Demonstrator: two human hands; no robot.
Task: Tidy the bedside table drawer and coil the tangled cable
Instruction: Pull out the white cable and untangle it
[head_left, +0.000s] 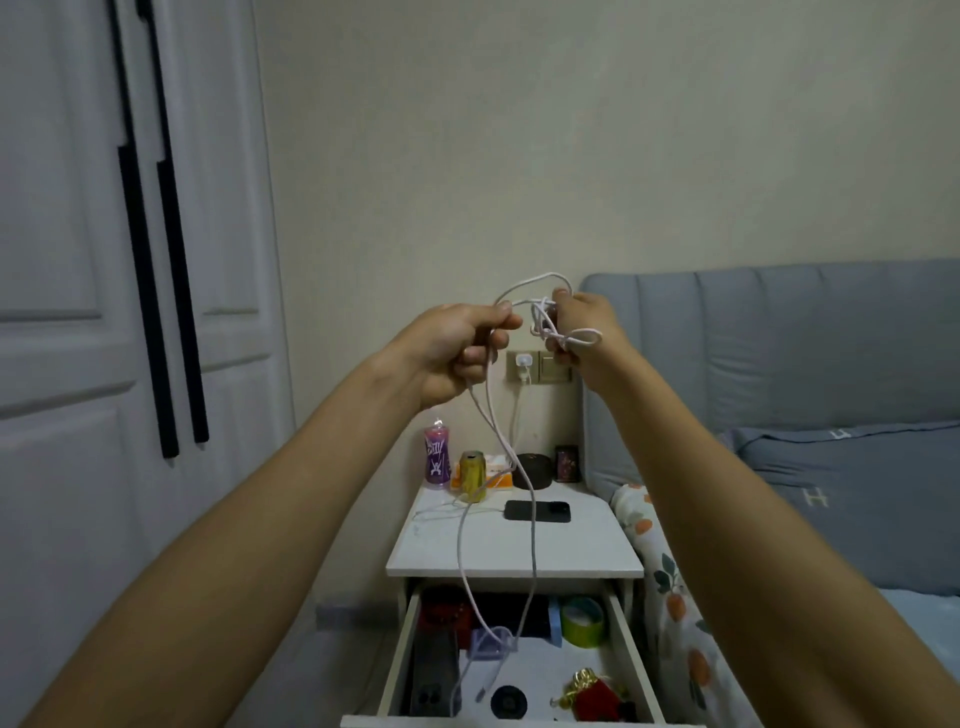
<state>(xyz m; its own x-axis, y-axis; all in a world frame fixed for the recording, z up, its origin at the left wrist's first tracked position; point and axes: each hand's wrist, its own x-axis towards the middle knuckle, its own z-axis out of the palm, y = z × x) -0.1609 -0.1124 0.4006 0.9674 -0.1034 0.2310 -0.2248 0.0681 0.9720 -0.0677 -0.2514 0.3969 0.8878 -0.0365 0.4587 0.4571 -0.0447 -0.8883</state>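
I hold a pale pink cable (532, 519) up in the air in front of the wall. My left hand (457, 353) grips two strands of it in a fist, and they hang down into the open drawer (631, 649). My right hand (582, 332) pinches a knotted tangle of loops at the cable's upper part. A loop arcs between the two hands. The drawer of the white bedside table (571, 551) is pulled out, and the cable's end dangles inside it.
In the drawer lie a green tape roll (582, 621), a red pouch (597, 696), a black round object (509, 701) and dark boxes. On the tabletop are a black phone (537, 511), a gold can (472, 477), a purple bottle (437, 457). A bed stands right, a wardrobe left.
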